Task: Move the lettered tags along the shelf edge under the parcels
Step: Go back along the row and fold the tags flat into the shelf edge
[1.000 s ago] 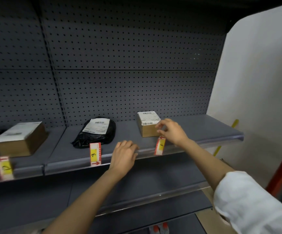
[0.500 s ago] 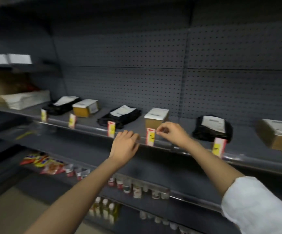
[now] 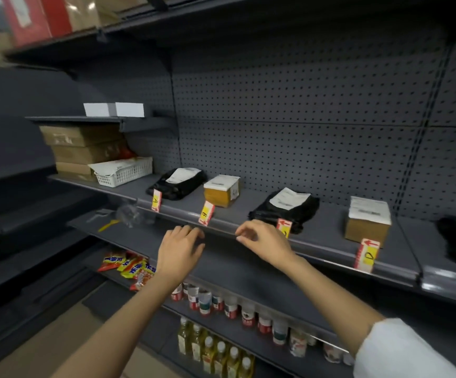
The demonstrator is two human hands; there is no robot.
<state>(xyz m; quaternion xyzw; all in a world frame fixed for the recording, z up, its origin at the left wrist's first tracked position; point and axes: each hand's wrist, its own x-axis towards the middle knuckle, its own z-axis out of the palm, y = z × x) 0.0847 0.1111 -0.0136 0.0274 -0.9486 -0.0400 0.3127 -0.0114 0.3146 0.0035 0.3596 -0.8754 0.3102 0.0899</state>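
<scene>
the b tag (image 3: pixel 206 213) stands tilted on the shelf edge (image 3: pixel 221 230) — just up-right of the left hand (image 3: pixel 179 251), fingers loosely curled, empty; right hand (image 3: pixel 262 238) is pinched, empty, farther right.

Four red-and-yellow tags stand on the shelf edge (image 3: pixel 221 231): A (image 3: pixel 156 200), B (image 3: pixel 206 213), one half hidden (image 3: pixel 283 226), D (image 3: pixel 367 253), each below a parcel.

Grey shelf (image 3: pixel 322 236) carries two black bag parcels (image 3: pixel 179 181) (image 3: pixel 289 208), two cardboard boxes (image 3: pixel 222 190) (image 3: pixel 368 222), white basket (image 3: pixel 124 173); tags A (image 3: pixel 156 201), B (image 3: pixel 206 213), D (image 3: pixel 367 253) clipped on its edge.
</scene>
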